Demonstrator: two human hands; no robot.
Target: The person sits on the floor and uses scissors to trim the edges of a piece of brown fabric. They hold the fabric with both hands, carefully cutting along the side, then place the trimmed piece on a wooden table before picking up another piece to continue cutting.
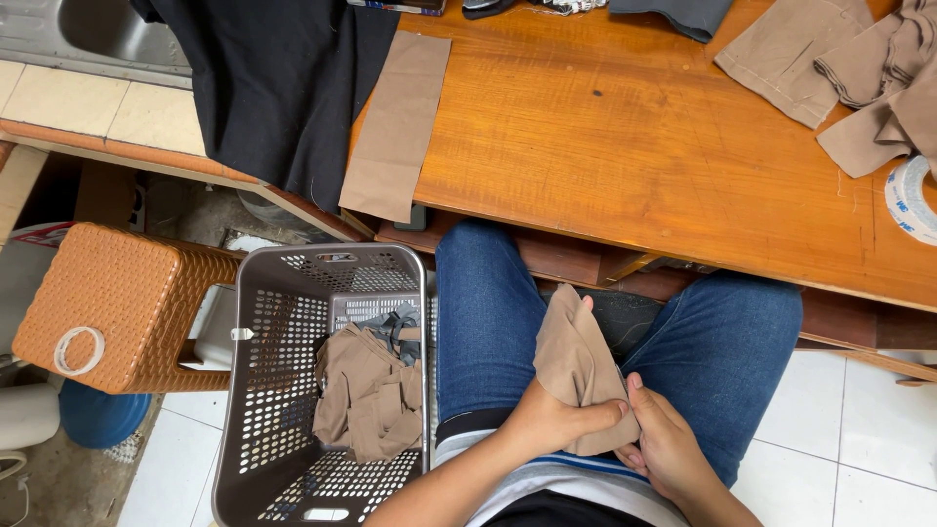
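Observation:
Both of my hands hold one folded tan fabric piece (574, 361) over my lap, between my blue-jeaned legs. My left hand (556, 422) grips its lower left side with the thumb across the front. My right hand (667, 444) pinches its lower right corner from beneath. The piece stands upright, its top edge near the table's underside. To my left stands a grey perforated plastic basket (256, 390) with several crumpled tan fabric pieces (369, 395) inside.
A wooden table (625, 137) is in front, with a tan fabric strip (395, 127) hanging over its left edge, black cloth (278, 83), more tan pieces (859, 73) at right and a tape roll (910, 200). An orange woven stool (117, 303) carries a small tape ring (78, 349).

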